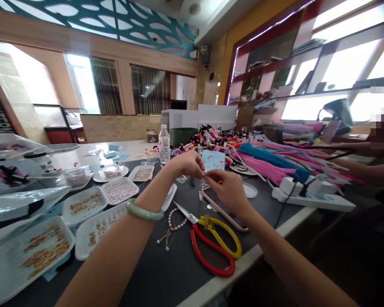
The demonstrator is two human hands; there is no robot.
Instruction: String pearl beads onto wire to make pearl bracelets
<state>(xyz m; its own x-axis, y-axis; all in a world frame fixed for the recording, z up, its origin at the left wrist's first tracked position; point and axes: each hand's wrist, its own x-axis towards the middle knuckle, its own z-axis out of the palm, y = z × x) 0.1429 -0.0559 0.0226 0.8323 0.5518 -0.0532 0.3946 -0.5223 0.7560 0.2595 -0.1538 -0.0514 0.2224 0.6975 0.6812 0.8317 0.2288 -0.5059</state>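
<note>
My left hand (190,164) and my right hand (224,185) meet above the dark table, fingertips pinched close together. A beaded bracelet (202,190) of small pale beads hangs down from between them. The exact grip of each fingertip is too small to make out, but both hands are closed at its upper end. On the table below lies a second beaded bracelet (176,219) with loose cord ends. Beside it rest scissors (208,238), blades apart, with one red and one yellow handle. A phone-like flat object (225,213) is partly hidden under my right hand.
White trays (71,238) of gold-coloured findings and a tray of pale beads (120,190) stand at left. A water bottle (164,145) stands behind my left hand. Pink and blue pipe cleaners (269,164) lie at right, near a power strip (316,198). Another person's arm (355,170) is at far right.
</note>
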